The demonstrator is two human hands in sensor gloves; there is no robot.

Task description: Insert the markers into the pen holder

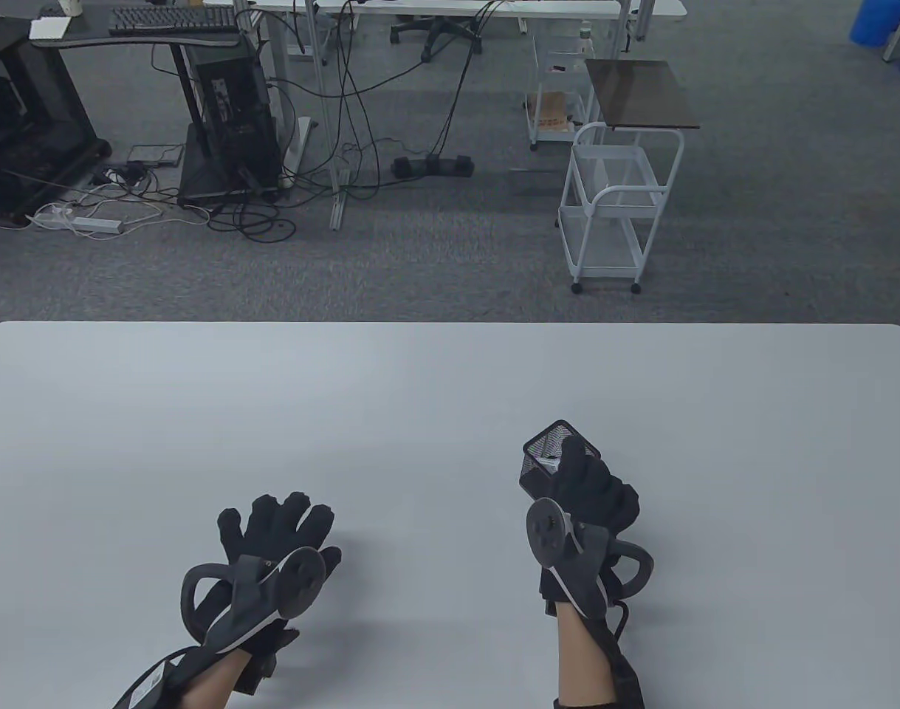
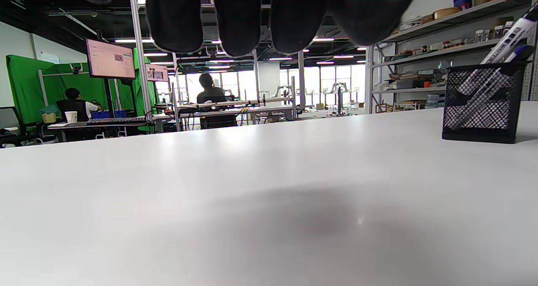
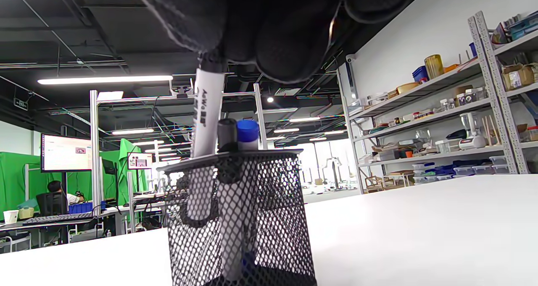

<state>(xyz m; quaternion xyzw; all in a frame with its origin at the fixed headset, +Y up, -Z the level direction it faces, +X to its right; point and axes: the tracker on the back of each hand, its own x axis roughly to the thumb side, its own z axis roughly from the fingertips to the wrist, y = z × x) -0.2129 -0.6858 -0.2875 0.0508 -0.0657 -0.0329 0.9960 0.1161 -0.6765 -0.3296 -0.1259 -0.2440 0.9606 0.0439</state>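
Trouble, if it comes, comes from the pen holder (image 3: pixel 239 219) itself: it is a light mesh cup standing free on the table (image 1: pixel 420 413), and nothing braces it. The right hand (image 1: pixel 593 491) hangs right over its mouth, fingers closed around the top of a white marker (image 3: pixel 206 114) whose lower half is already down inside the mesh. I judge that a sideways push, or a snag of the barrel on the rim, could tip the holder or slide it away. A release too high could make the marker knock the black-capped marker (image 3: pixel 227 135) and the blue-capped marker (image 3: pixel 247 134) that stand inside just beside it, their caps poking above the rim.

The left hand (image 1: pixel 272 550) lies well to the left of the holder, low over the table, fingers spread and gripping nothing; it is too far off to steady the cup. I see no loose markers on the table around the holder. Beyond the holder, off the table's far edge, a white cart (image 1: pixel 616 207) stands on the carpet, and farther left a desk with a keyboard (image 1: pixel 173 18) and tangled cables. None of that blocks the hand.
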